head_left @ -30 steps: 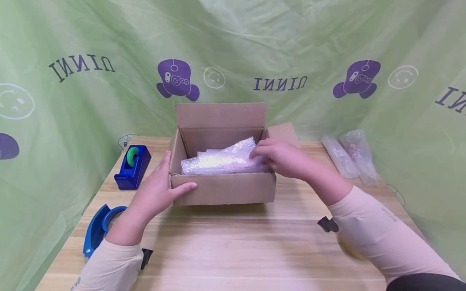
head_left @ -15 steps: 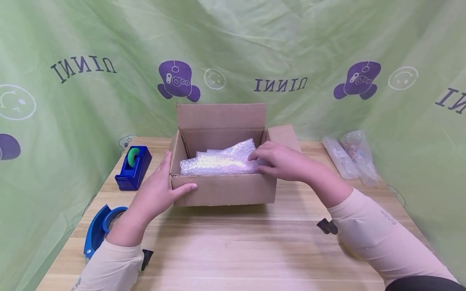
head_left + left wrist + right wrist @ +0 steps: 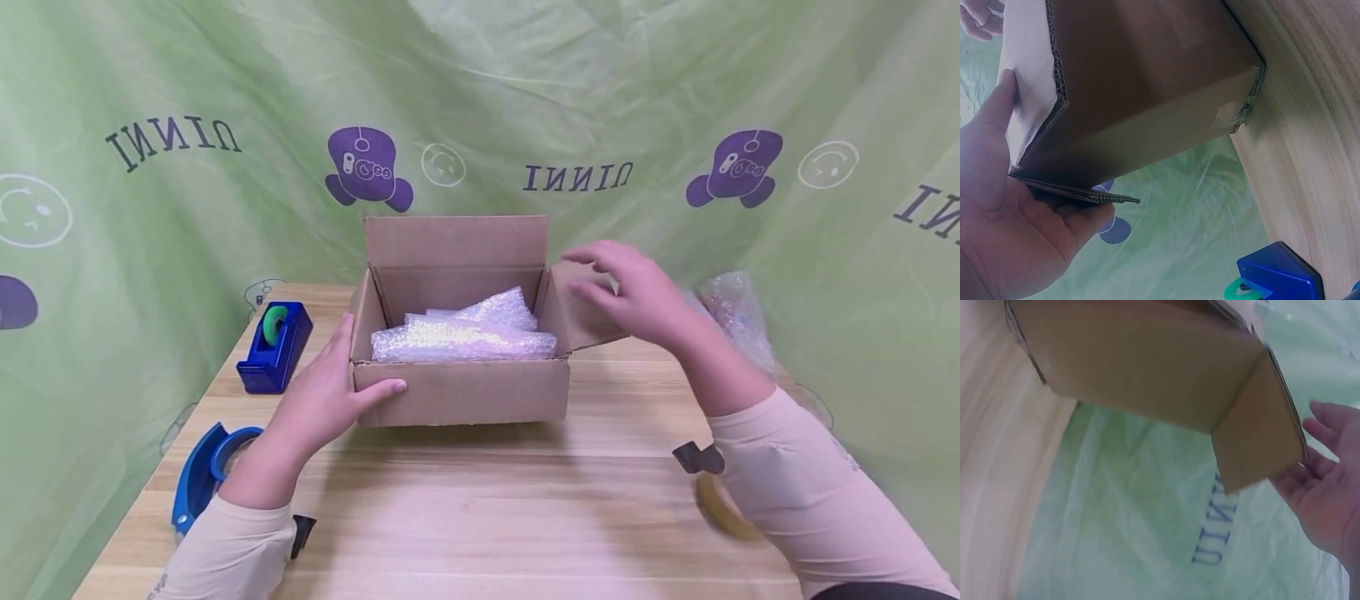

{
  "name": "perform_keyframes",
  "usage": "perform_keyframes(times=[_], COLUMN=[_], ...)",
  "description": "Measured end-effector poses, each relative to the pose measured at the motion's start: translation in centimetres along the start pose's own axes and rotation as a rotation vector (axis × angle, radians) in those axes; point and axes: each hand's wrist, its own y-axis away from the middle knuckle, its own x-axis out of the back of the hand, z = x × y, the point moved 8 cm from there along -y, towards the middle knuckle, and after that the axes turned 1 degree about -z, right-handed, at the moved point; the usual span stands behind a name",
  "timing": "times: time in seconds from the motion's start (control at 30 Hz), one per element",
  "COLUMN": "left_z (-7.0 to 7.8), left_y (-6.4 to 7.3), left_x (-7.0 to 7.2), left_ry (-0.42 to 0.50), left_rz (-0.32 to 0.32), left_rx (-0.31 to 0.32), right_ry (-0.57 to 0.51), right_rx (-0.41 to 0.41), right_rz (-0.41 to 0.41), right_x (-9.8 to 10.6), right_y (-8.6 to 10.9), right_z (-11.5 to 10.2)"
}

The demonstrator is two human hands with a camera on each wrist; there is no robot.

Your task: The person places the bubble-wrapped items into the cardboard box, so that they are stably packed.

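An upright cardboard box (image 3: 465, 396) stands with its back flap (image 3: 457, 242) raised and right flap (image 3: 573, 315) spread outward. Inside lie bubble-wrapped items (image 3: 465, 340); the wrap hides what they are. My left hand (image 3: 318, 396) grips the box's front left corner, thumb on the front wall. In the left wrist view its fingers (image 3: 1091, 222) curl behind a side flap (image 3: 1079, 192). My right hand (image 3: 641, 292) is at the right flap, holding nothing, fingers loosely bent and apart. The right wrist view has the fingers beside that flap's (image 3: 1260, 431) outer edge; contact is unclear.
A blue tape dispenser (image 3: 277, 354) with green tape stands left of the box. Nearer is a blue hand-held tape cutter (image 3: 195, 479), partly behind the left forearm. A tape roll (image 3: 723, 508) lies by the right sleeve. Bubble-wrapped packages (image 3: 738, 312) rest at the back right.
My right hand has left the bubble wrap inside the box and moved up and right to the right flap, which now leans out further right. The left hand stays at its corner.
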Motion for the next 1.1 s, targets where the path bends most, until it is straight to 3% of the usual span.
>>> perform_keyframes(times=[0.2,0.33,0.63,1.1], left_z=[0.0,0.0,0.1,-0.1], left_y=[0.0,0.0,0.0,-0.3], left_x=[0.0,0.0,0.1,-0.1], left_ry=[-0.002,-0.003,0.009,0.016], left_rz=[-0.007,-0.008,-0.004,-0.001], left_rx=[0.004,0.006,-0.003,-0.007], right_ry=[-0.021,-0.014,0.047,0.084], right_rx=[-0.156,-0.281,-0.546,-0.714], right_rz=[0.125,0.15,0.079,-0.118], right_x=[3.2,4.3,4.2,1.1], right_y=[0.9,1.6,4.6,9.3], right_z=[3.8,7.5,15.9,24.0])
